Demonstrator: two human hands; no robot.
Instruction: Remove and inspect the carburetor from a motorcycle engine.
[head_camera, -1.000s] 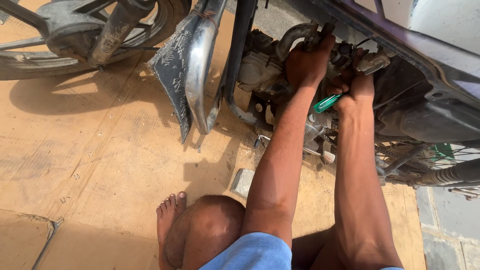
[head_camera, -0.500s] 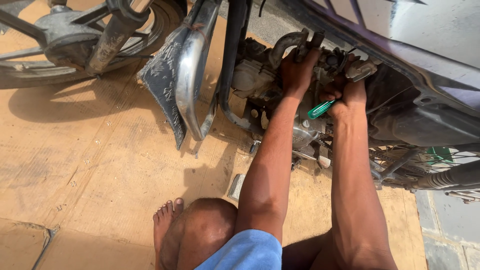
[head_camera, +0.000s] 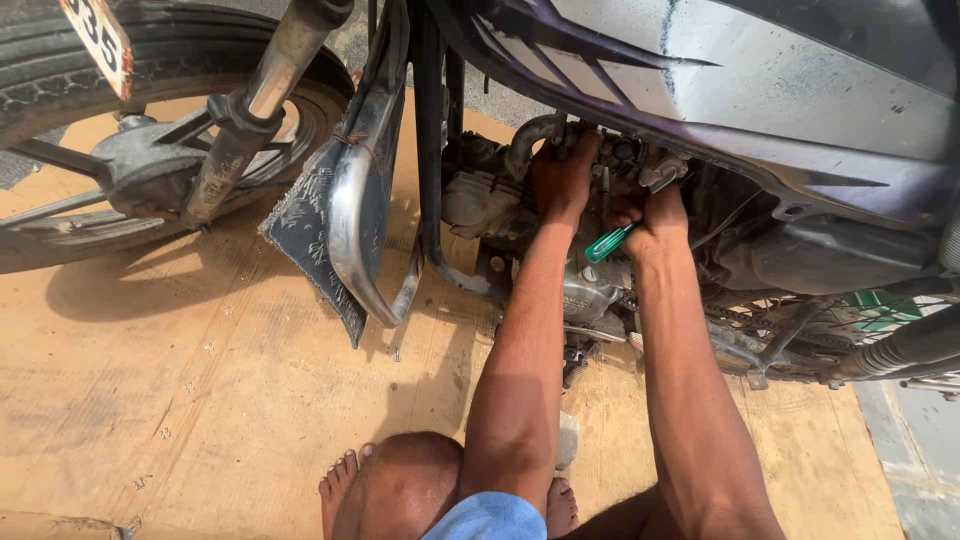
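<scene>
Two hands worked at the motorcycle engine (head_camera: 520, 215): the left hand (head_camera: 563, 175) gripped a part at its top, fingers curled. Just at four o'clock from it, the right hand (head_camera: 655, 215) held a green-handled screwdriver (head_camera: 608, 243), fingers wrapped tight, its long axis running from eight o'clock up to two.

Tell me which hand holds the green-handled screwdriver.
The right hand grips the green-handled screwdriver; the left hand holds no tool and rests higher on the engine.
</scene>
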